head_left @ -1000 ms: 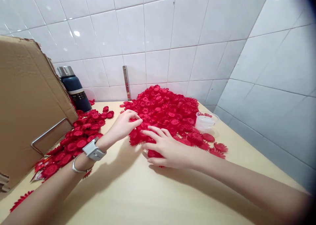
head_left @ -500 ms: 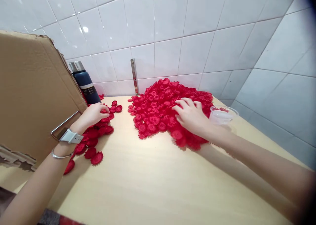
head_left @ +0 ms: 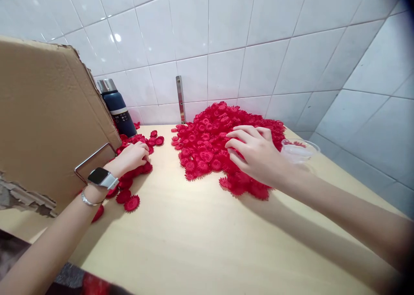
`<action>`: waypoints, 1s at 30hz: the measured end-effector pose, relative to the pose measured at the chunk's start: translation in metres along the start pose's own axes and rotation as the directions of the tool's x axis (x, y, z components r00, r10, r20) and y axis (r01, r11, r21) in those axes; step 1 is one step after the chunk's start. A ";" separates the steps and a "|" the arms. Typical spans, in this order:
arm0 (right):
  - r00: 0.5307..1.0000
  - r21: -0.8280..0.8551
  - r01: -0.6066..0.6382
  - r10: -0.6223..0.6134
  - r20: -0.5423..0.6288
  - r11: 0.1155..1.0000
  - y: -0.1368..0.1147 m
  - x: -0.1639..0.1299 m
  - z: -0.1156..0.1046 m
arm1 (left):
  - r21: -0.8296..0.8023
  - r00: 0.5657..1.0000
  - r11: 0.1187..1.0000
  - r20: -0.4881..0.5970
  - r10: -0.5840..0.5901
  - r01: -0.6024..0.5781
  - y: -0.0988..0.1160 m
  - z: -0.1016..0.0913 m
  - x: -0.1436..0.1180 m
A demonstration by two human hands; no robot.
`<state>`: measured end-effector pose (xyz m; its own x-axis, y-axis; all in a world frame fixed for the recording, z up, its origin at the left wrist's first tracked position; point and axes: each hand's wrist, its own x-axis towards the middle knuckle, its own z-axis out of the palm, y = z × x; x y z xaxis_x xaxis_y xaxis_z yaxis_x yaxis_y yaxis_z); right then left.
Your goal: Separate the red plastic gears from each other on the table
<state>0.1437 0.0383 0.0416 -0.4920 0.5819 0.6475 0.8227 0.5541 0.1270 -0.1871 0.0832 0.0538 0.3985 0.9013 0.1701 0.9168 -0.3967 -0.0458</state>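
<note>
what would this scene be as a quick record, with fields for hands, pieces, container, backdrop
left hand: fingers curled at the smaller red pile; grip unclear
right hand: fingers parted over the larger red pile
pieces: red, round, toothed edges
container: clear plastic bowl, right of larger pile
backdrop: white tiled wall
also: dark blue bottle beside cardboard

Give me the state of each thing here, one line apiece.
Left hand: fingers curled at the smaller red pile; grip unclear.
Right hand: fingers spread, bent over the larger red pile.
Smaller red pile: loose, scattered.
Larger red pile: heaped, loose.
Bottle: standing, capped.
Clear container: uncovered.
Cardboard: upright, edges torn.
Watch: strapped on, screen dark.
</note>
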 end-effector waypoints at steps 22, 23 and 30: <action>0.825 0.779 -0.564 0.223 0.519 0.275 -0.031 -0.054 -0.021 | -0.858 0.978 0.471 -0.194 0.071 -0.204 0.193 0.001 -0.013; 0.833 0.759 -0.551 0.288 0.472 0.347 -0.030 -0.062 -0.019 | -0.932 0.996 0.351 -0.091 0.013 -0.090 0.198 0.004 -0.015; 0.977 0.645 -0.201 0.198 0.078 0.737 -0.031 -0.091 -0.006 | -0.933 0.927 -0.117 0.311 0.210 0.340 0.211 0.016 -0.017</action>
<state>0.1648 -0.0355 -0.0163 -0.3404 0.7247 0.5991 0.5215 0.6757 -0.5211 -0.0003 -0.0133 0.0256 0.5703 0.8060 -0.1584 0.0034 0.1905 0.9817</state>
